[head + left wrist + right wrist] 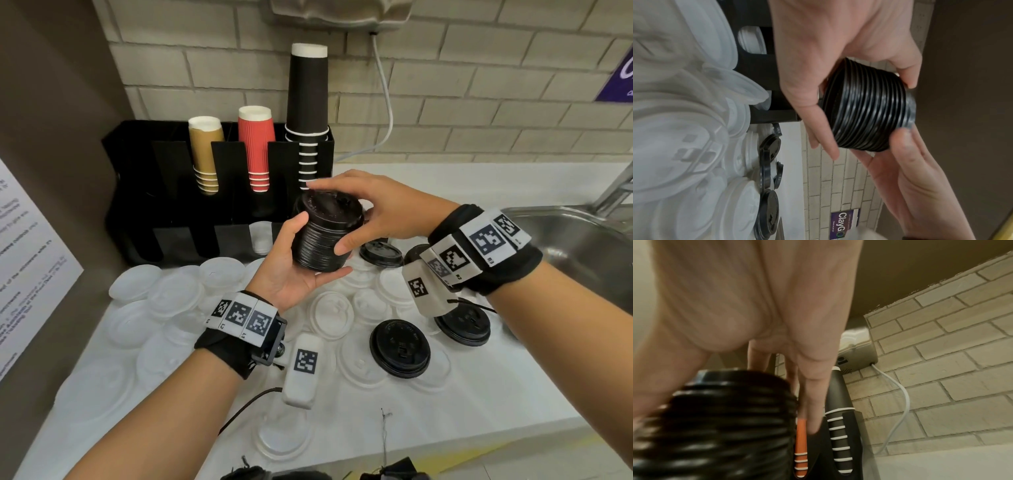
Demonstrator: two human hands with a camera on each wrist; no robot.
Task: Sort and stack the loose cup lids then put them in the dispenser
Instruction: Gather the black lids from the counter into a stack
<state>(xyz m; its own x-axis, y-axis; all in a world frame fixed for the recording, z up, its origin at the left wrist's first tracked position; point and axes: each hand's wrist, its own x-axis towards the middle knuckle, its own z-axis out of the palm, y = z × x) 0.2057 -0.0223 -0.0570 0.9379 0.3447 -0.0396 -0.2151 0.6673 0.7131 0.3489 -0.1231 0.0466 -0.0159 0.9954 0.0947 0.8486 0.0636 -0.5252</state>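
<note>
White counter (479, 404), clear lids (329, 315) strewn across, black lids (399, 347) at 3 o'clock, dispenser (137, 192) at 11 o'clock

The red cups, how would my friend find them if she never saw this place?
Look at the black dispenser standing against the brick wall at the back of the white counter. Three stacks of upside-down cups stick up from it. The red cups are the middle stack, ribbed, between the shorter tan cups and the taller black cups.
</note>
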